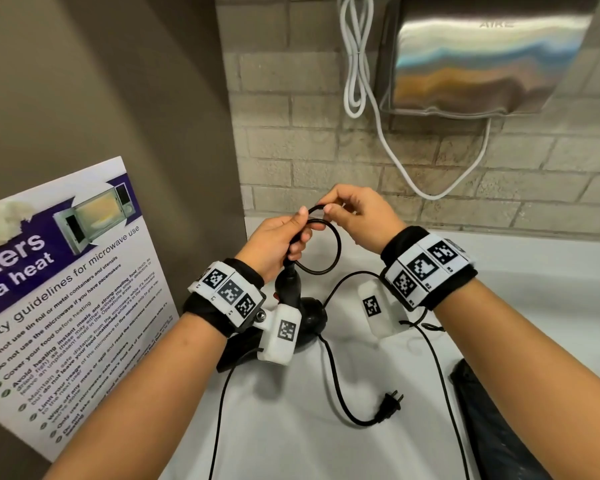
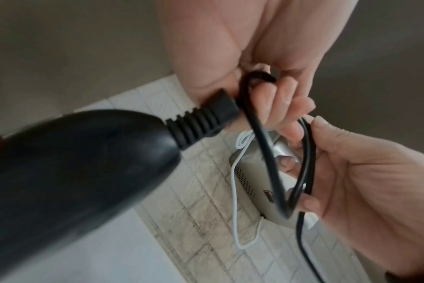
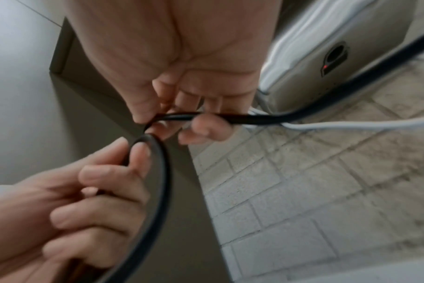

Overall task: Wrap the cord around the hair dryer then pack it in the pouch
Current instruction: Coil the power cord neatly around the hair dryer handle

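The black hair dryer point(image 1: 293, 292) hangs handle-up over the white counter point(image 1: 291, 427). My left hand point(image 1: 297, 233) grips its black cord point(image 1: 329, 247) just above the ribbed strain relief point(image 2: 201, 124). From there the cord rises into a loop. My right hand point(image 1: 326, 207) pinches the top of that loop between thumb and forefinger. The rest of the cord trails down to the plug point(image 1: 392, 405), which lies on the counter. In the right wrist view the cord point(image 3: 162, 172) curves between both hands. A black pouch point(image 1: 489, 427) lies at the lower right, partly behind my right forearm.
A steel hand dryer point(image 1: 482, 57) with a looped white cable point(image 1: 354, 64) is mounted on the brick wall behind. A microwave safety poster point(image 1: 66, 289) leans at the left. Thin black wrist-camera wires point(image 1: 440, 375) cross the counter.
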